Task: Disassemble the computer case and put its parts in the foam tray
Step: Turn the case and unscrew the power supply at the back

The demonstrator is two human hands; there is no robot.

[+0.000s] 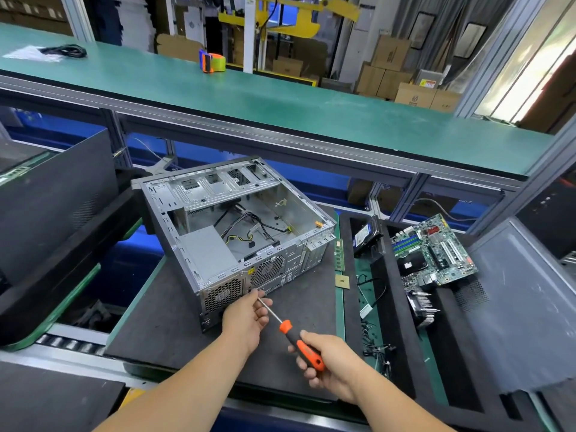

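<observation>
Both hands work a screwdriver at the rear panel of the opened computer case.

The right hand [324, 358] grips the orange-and-black screwdriver [299, 342] by its handle; the left hand [246, 316] pinches the shaft near the tip, against the computer case [237, 232]. The case lies lidless on a dark foam mat [162, 322] on the table, with the power supply [207, 255] and loose cables still inside. Right of the case, the foam tray [396, 307] already holds the motherboard [436, 251], a hard drive [367, 233] and a heatsink [424, 307], so I judge the task well advanced. Beyond the case runs a green shelf [280, 107] carrying a tape dispenser [212, 62]; cardboard boxes stand behind.
</observation>
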